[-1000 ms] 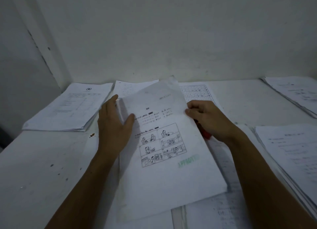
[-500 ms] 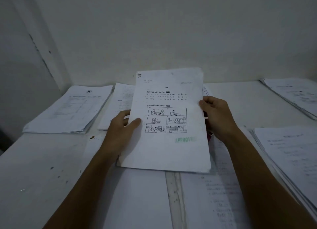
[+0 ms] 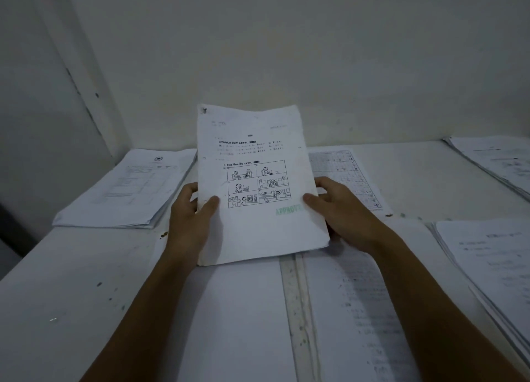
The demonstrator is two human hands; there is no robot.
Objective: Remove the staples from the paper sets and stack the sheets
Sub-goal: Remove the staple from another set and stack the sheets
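While both hands, left hand [image 3: 189,224] and right hand [image 3: 341,212], pinch the white printed paper set [image 3: 258,186] upright, its edges should be squared; the dark corner staple [image 3: 204,110] wants careful prying.

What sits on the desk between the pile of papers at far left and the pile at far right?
In the head view, between the left pile and the right pile, both hands hold up a paper set; behind it a gridded sheet lies flat.

Two bare forearms are seen, ending in the left hand [image 3: 191,221] and the right hand [image 3: 341,212]. No sleeves are worn as far as the frame shows. Fingernails are kept short.
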